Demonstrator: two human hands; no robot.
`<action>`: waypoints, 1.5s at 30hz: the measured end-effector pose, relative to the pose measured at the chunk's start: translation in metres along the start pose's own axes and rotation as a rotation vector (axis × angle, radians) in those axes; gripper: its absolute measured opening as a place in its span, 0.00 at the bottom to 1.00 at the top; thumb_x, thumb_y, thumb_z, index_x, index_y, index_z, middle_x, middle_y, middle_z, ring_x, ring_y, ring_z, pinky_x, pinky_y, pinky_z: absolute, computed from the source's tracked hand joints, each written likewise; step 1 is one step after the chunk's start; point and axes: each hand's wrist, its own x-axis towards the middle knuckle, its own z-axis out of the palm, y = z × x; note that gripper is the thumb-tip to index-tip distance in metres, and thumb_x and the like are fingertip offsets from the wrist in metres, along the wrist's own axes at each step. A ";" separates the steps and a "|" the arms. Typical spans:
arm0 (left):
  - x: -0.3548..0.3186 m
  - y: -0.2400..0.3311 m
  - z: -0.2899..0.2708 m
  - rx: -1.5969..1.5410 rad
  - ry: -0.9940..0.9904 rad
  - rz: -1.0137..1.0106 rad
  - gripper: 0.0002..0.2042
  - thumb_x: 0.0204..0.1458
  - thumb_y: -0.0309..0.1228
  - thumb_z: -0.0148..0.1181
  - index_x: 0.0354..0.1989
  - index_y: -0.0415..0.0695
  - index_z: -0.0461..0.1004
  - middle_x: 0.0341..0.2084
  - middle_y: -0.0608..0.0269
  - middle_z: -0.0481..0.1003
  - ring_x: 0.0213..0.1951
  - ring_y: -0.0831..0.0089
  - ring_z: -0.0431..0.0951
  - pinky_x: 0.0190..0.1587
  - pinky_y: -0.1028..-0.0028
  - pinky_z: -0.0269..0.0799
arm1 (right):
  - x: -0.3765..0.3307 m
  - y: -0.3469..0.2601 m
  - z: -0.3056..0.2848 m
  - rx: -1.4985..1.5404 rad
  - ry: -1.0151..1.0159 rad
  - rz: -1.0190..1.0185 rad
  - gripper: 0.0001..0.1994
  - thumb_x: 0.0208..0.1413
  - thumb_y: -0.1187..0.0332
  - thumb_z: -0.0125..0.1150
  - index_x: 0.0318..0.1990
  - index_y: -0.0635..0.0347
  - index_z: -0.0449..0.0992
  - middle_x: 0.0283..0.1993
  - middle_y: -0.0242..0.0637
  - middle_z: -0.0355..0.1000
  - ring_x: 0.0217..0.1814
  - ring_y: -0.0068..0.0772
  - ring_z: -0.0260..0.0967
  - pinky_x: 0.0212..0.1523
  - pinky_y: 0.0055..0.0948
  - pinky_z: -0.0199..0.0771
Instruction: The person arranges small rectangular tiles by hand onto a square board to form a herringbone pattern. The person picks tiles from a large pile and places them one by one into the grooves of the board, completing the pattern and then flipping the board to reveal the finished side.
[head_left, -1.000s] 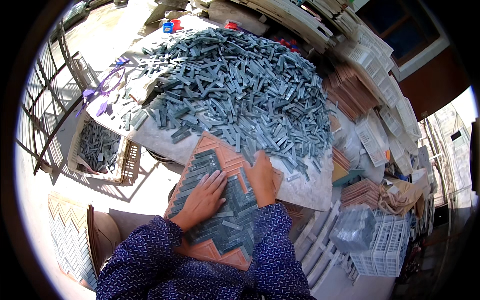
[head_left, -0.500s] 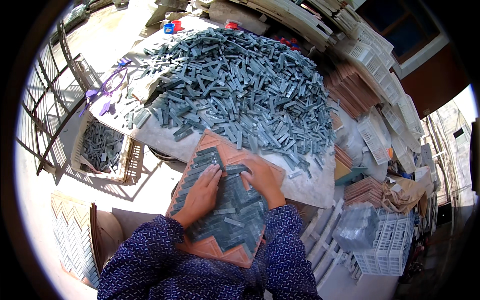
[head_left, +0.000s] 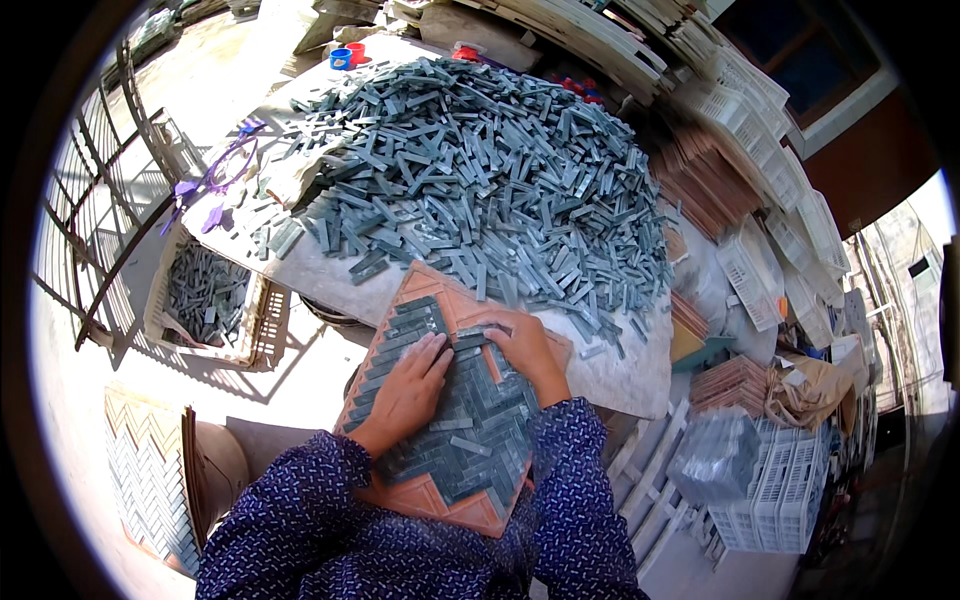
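An orange-brown tray (head_left: 425, 490) with a zigzag edge rests against me and on the table's near edge. Dark grey-green stone strips (head_left: 470, 425) fill much of it in a herringbone pattern; two paler loose strips lie on top. My left hand (head_left: 408, 385) lies flat on the laid strips, fingers stretched out together, fingertips near a single stone strip (head_left: 468, 338). From the right, my right hand (head_left: 525, 345) pinches that strip's right end between thumb and fingers, low over the tray's upper part. Bare orange tray shows around the right fingers.
A large heap of stone strips (head_left: 470, 170) covers the pale table (head_left: 640, 385). At left stand a crate of strips (head_left: 205, 295) and a filled herringbone panel (head_left: 150, 470). Stacked orange trays (head_left: 705, 175) and white plastic crates (head_left: 770, 490) are at right.
My right hand has shifted slightly up and left with the strip, its fingers closer over it. The left hand has slid a little to the right, still flat on the tray.
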 end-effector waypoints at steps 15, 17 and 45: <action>0.000 0.000 0.002 0.014 -0.017 -0.006 0.21 0.52 0.25 0.50 0.56 0.33 0.65 0.60 0.46 0.61 0.64 0.53 0.58 0.65 0.60 0.53 | -0.015 0.006 0.006 -0.222 0.086 -0.272 0.11 0.43 0.78 0.60 0.38 0.63 0.74 0.37 0.45 0.68 0.44 0.50 0.67 0.45 0.38 0.68; 0.000 0.000 0.002 0.013 -0.016 -0.003 0.21 0.52 0.25 0.50 0.56 0.33 0.64 0.60 0.46 0.61 0.64 0.53 0.58 0.65 0.60 0.53 | -0.014 0.003 0.008 -0.195 0.084 -0.296 0.11 0.43 0.78 0.60 0.38 0.63 0.74 0.36 0.46 0.68 0.42 0.51 0.68 0.43 0.39 0.69; 0.001 0.002 0.003 0.040 -0.025 0.006 0.22 0.52 0.28 0.53 0.56 0.33 0.65 0.59 0.47 0.62 0.63 0.54 0.59 0.65 0.59 0.53 | 0.002 0.021 -0.003 -0.056 0.151 0.026 0.13 0.50 0.73 0.54 0.43 0.64 0.76 0.39 0.47 0.75 0.41 0.44 0.73 0.44 0.33 0.71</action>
